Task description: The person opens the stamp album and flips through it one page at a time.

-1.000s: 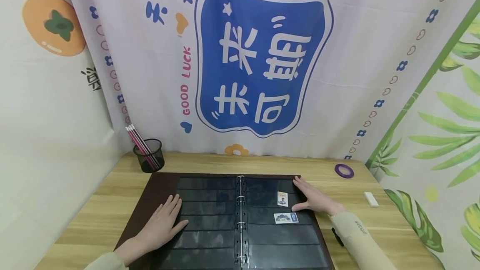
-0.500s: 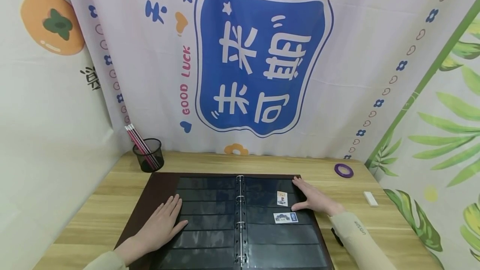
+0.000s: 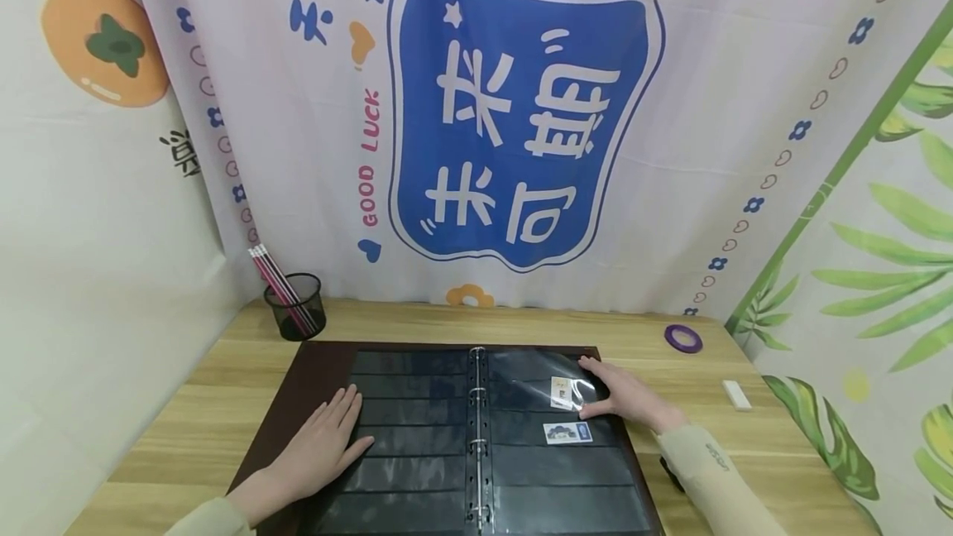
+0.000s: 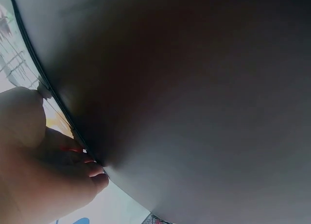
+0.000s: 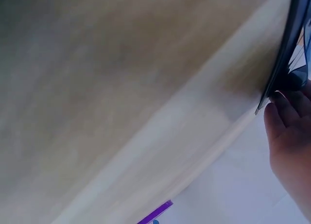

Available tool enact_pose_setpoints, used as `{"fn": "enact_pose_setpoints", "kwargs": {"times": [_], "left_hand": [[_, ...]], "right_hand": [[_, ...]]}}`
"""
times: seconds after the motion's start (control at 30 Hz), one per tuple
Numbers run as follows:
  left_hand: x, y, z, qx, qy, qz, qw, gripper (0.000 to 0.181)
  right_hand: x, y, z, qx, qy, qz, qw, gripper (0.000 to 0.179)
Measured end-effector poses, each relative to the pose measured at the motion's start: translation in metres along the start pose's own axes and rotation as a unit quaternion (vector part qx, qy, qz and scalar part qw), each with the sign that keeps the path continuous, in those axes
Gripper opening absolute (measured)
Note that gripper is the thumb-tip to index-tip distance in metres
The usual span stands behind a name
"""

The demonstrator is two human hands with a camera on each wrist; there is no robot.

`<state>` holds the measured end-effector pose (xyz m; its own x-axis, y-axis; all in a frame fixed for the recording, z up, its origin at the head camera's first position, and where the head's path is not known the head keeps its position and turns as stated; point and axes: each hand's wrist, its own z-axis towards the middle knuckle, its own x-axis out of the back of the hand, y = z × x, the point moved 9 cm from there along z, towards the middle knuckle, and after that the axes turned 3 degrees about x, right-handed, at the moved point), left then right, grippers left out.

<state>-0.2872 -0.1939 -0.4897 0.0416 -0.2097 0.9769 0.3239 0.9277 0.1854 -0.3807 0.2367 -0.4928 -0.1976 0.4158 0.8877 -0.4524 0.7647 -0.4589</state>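
Observation:
An open stamp album (image 3: 298, 387) with a dark brown cover lies before me, metal rings down its middle. My left hand (image 3: 316, 445) rests flat on the left page (image 3: 417, 437), fingers straight and thumb apart. At the upper right edge of the right page (image 3: 521, 370), my right hand (image 3: 629, 395) holds the page edge between thumb and fingers, and that corner bulges up with a bright glare. Two stamps sit in the right page's strips: an upright one (image 3: 560, 393) and a wider blue-and-white one (image 3: 567, 433). The right wrist view shows the fingers (image 5: 286, 112) at the album's edge.
A black mesh pen cup (image 3: 298, 317) with several pencils stands at the back left. A purple tape ring (image 3: 683, 338) and a white eraser-like block (image 3: 736, 395) lie on the wooden table (image 3: 164, 420) at the right. A printed cloth (image 3: 335, 147) hangs behind.
The right page's upper right corner has bent upward under my right hand, and glare now covers part of the upper stamp. My left hand has stayed put.

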Motion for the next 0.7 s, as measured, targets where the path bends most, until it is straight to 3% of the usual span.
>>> {"fn": "enact_pose_setpoints", "kwargs": {"times": [0.3, 0.57, 0.7], "left_hand": [[0.001, 0.001, 0.0, 0.002, 0.001, -0.005, 1.0, 0.069], [0.001, 0.001, -0.001, 0.006, -0.004, -0.007, 1.0, 0.069], [0.001, 0.001, -0.001, 0.007, -0.008, -0.011, 0.9999, 0.069]], "right_hand": [[0.005, -0.002, 0.0, -0.006, 0.02, -0.013, 0.9997, 0.102], [0.013, -0.011, 0.0, 0.031, 0.022, -0.02, 0.9991, 0.102], [0.021, -0.014, -0.001, 0.028, 0.047, -0.01, 0.9984, 0.095]]}}
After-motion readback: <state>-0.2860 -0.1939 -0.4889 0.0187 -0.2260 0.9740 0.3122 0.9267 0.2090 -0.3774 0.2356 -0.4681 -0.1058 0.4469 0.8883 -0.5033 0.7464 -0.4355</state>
